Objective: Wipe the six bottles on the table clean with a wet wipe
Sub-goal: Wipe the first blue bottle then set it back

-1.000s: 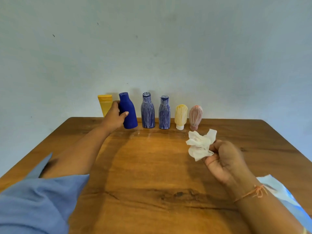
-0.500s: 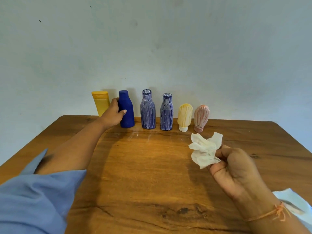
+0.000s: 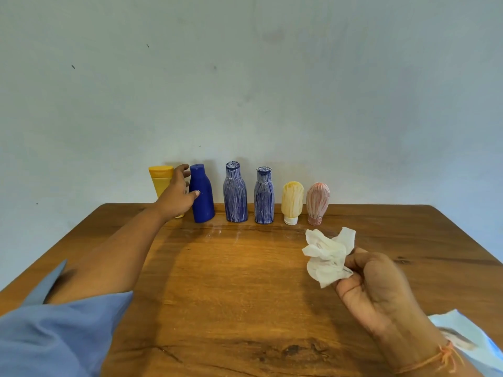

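Six bottles stand in a row at the table's far edge: a yellow tube, a plain blue bottle, two blue bottles streaked white, a small pale yellow one and a small pink one. My left hand is at the plain blue bottle, which stands upright. The thumb tip touches its front and the fingers stretch loosely beside its neck. That hand partly hides the yellow tube. My right hand grips a crumpled white wet wipe above the table's right half.
The wooden table ends at a pale wall right behind the bottles. A light blue and white packet lies at the near right corner, partly behind my right wrist. Faint white smears mark the wood in front of the bottles.
My left hand has set the tilted plain blue bottle upright in the row and loosened its fingers from it. My right hand still holds the wipe in about the same place.
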Available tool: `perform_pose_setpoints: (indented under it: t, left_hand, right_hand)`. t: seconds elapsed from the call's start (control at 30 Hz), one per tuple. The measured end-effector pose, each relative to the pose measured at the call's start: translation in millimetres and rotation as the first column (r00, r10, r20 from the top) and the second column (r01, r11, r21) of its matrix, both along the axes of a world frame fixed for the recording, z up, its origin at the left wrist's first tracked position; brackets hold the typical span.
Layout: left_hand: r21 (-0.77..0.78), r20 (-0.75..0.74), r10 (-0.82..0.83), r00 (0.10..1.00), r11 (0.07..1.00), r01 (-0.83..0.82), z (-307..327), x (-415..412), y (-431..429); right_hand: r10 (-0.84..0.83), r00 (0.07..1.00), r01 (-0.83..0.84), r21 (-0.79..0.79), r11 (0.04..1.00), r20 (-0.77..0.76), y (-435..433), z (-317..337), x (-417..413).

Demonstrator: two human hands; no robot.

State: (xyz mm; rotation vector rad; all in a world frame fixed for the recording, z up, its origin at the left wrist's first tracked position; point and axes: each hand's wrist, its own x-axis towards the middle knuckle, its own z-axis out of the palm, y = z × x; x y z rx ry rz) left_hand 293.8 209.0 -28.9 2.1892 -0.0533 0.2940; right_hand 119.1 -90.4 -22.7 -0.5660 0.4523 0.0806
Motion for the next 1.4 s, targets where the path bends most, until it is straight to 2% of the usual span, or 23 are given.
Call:
perform_pose_setpoints:
  t: [0.1, 0.23, 0.37, 1.0, 1.4]
  left_hand:
    - [0.083, 0.072, -0.009, 0.997, 0.997, 0.003, 4, -1, 5]
    - [0.280, 0.248, -0.027, 0.968, 0.959, -0.045, 15, -1, 6]
    - [0.391, 0.278, -0.060, 0.959, 0.919, -0.056, 25, 5, 8]
    - [0.317, 0.200, -0.089, 0.976, 0.948, 0.021, 25, 7, 8]
    - [0.427, 0.193, -0.117, 0.974, 0.904, 0.024, 29, 8, 11]
  right_hand:
    - [-0.006, 1.000, 0.006, -0.004, 1.000, 0.008, 1, 1, -2]
    - [-0.002, 1.000, 0.002, -0.005, 1.000, 0.008, 2, 2, -4]
    - [-0.006, 1.000, 0.005, -0.013, 1.000, -0.010, 2, 5, -5]
    - [-0.006, 1.000, 0.006, -0.009, 1.000, -0.016, -1, 1, -3]
    - [0.008, 1.000, -0.008, -0.010, 1.000, 0.018, -3, -1, -4]
